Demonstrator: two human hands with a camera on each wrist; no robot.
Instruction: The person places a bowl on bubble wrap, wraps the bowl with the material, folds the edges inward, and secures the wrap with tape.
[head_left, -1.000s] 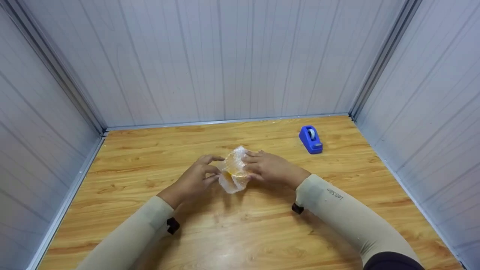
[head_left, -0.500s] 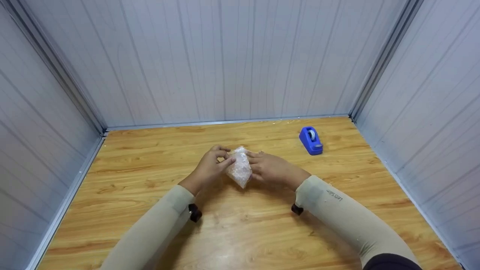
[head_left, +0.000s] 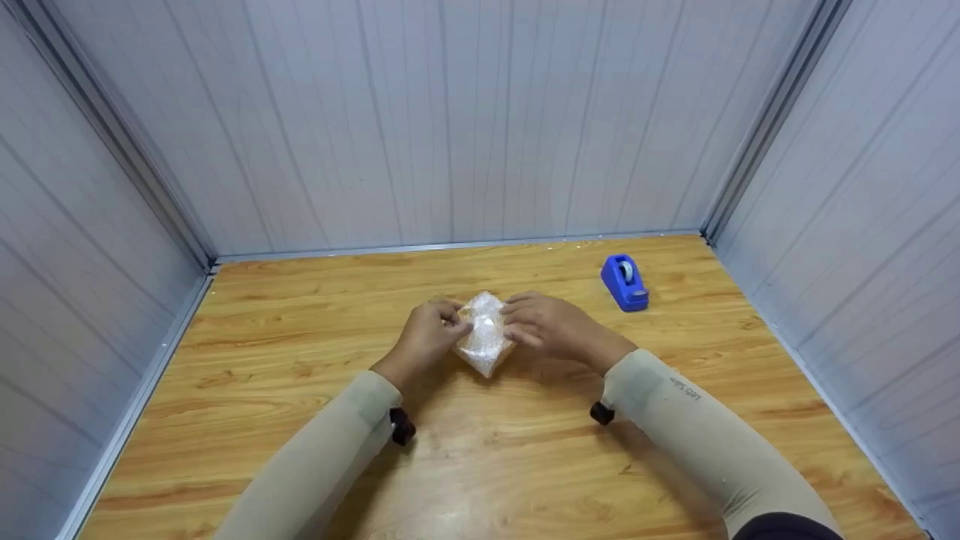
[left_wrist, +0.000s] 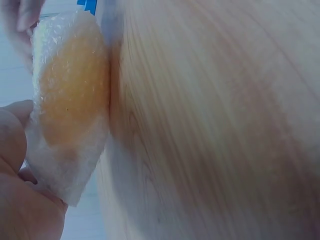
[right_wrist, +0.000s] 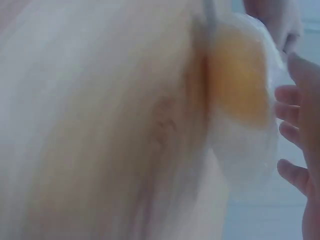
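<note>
A small bundle of clear bubble wrap [head_left: 485, 341] lies on the wooden table, folded over to a point at its near end. Through the wrap, both wrist views show a rounded yellow-orange thing [left_wrist: 75, 87]; its kind is blurred by the plastic. My left hand [head_left: 427, 330] pinches the wrap's left edge between thumb and fingers. On the other side, my right hand [head_left: 551, 324] has its fingers loosely spread, fingertips right at the bundle's right edge. In the right wrist view those fingers [right_wrist: 292, 112] are slightly bent beside the wrap.
A blue tape dispenser [head_left: 624, 283] with a roll of tape stands toward the back right of the table [head_left: 315, 292]. Pale panel walls [head_left: 480, 120] close off the back and both sides.
My left hand has moved right and folded the left flap of bubble wrap over the yellow-orange thing. My right hand has loosened from the bundle and shifted slightly right.
</note>
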